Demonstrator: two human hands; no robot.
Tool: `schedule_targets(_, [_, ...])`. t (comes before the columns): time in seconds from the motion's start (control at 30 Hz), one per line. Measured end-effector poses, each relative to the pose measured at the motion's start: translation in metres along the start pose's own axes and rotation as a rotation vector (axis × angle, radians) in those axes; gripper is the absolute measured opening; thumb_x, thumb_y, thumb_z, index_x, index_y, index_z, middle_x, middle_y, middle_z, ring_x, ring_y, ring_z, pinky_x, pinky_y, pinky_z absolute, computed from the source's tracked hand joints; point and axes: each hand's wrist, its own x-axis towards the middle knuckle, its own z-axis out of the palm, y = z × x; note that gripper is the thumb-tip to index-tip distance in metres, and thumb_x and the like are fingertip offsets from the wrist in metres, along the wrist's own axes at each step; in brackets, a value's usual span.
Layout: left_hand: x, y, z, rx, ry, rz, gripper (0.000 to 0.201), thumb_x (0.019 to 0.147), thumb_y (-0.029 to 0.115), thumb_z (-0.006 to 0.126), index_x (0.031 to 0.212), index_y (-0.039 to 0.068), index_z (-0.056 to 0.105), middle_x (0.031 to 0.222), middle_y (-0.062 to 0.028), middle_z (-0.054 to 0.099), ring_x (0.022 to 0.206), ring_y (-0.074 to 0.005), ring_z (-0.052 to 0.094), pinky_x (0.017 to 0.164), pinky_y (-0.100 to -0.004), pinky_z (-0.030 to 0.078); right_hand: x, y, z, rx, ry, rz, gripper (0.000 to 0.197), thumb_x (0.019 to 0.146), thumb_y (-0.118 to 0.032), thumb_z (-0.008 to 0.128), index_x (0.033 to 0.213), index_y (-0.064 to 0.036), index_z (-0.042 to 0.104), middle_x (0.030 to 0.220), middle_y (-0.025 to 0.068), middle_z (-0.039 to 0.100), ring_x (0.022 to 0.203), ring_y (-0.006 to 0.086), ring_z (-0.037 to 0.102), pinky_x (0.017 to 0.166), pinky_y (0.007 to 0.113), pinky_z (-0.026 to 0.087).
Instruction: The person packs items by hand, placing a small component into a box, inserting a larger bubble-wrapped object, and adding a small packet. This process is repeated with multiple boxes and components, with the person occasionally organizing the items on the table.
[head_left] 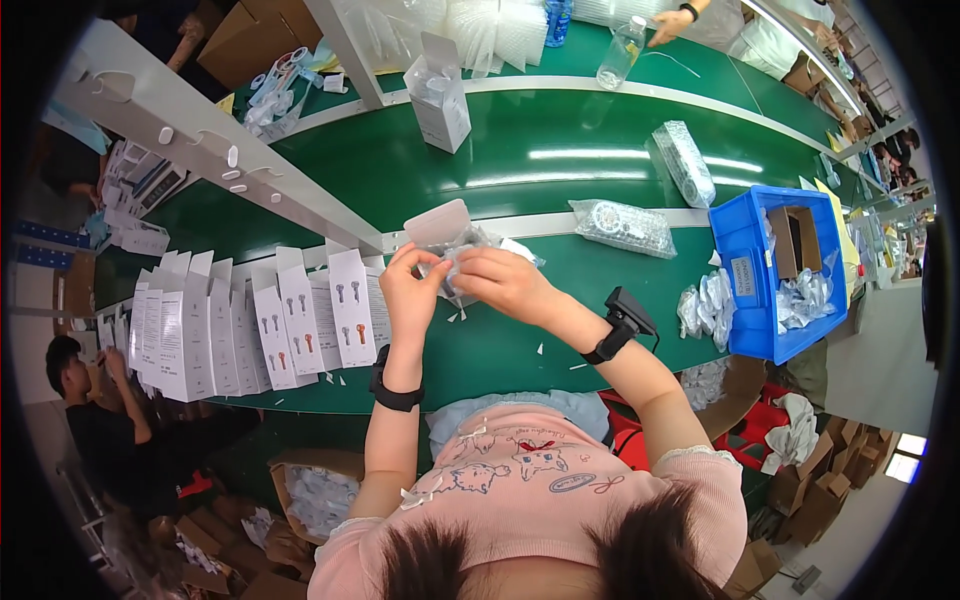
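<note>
Between left grip (408,298) and right grip (512,286), a crinkled plastic bag (472,240) is pinched by both, apparently for steadiness; leftward, printed white cartons (290,325) are lined up, presumably for reach.

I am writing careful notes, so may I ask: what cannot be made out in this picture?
Head view:
- Crumpled clear plastic wrapping: any contents hidden by the right hand and wrinkles.
- Co-worker's hand with black wristband: its arm cut off by the upper edge.
- Tiny white scrap: too small to identify.
</note>
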Motion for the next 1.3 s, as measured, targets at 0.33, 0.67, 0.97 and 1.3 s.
schedule_targets(0.33, [0.002, -0.053, -0.037, -0.055, 0.218, 0.263, 0.047, 0.066, 0.015, 0.072, 0.107, 0.002, 0.053, 0.118, -0.02, 0.048, 0.106, -0.0288, 0.048, 0.084, -0.0356, 0.041, -0.023, 0.013, -0.018, 0.108, 0.112, 0.3, 0.065, 0.062, -0.022, 0.076, 0.118, -0.0063, 0.047, 0.118, 0.0125, 0.045, 0.12, 0.0291, 0.034, 0.098, 0.042, 0.029])
schedule_targets(0.67, [-0.056, -0.085, -0.084, 0.863, -0.321, -0.194, 0.092, 0.055, 0.009, 0.076, 0.132, 0.013, 0.026, 0.132, -0.0246, 0.024, 0.121, -0.0429, 0.026, 0.096, -0.0493, 0.029, 0.008, 0.07, 0.001, 0.748, 0.42, 0.668, 0.091, 0.062, -0.012, 0.076, 0.135, -0.0042, 0.022, 0.133, 0.0121, 0.033, 0.122, 0.0225, 0.034, 0.1, 0.035, 0.029])
schedule_targets(0.97, [-0.064, -0.045, -0.055, 0.742, -0.313, -0.223, 0.095, 0.051, 0.002, 0.069, 0.133, 0.019, 0.026, 0.124, -0.0254, 0.026, 0.118, -0.0421, 0.029, 0.094, -0.0455, 0.034, 0.044, 0.214, -0.046, 0.241, 0.545, 0.727, 0.097, 0.059, -0.015, 0.077, 0.137, -0.0095, 0.019, 0.131, 0.0167, 0.036, 0.119, 0.0289, 0.038, 0.095, 0.038, 0.035])
schedule_targets(1.3, [-0.043, -0.016, -0.05, 0.378, -0.354, 0.022, 0.077, 0.056, 0.007, 0.07, 0.124, 0.015, 0.036, 0.123, -0.0226, 0.024, 0.114, -0.0423, 0.031, 0.088, -0.0467, 0.036, -0.089, 0.133, -0.123, -0.29, -0.968, 1.152, 0.093, 0.053, -0.03, 0.08, 0.132, -0.0169, 0.033, 0.128, 0.0153, 0.038, 0.121, 0.0353, 0.031, 0.095, 0.051, 0.031])
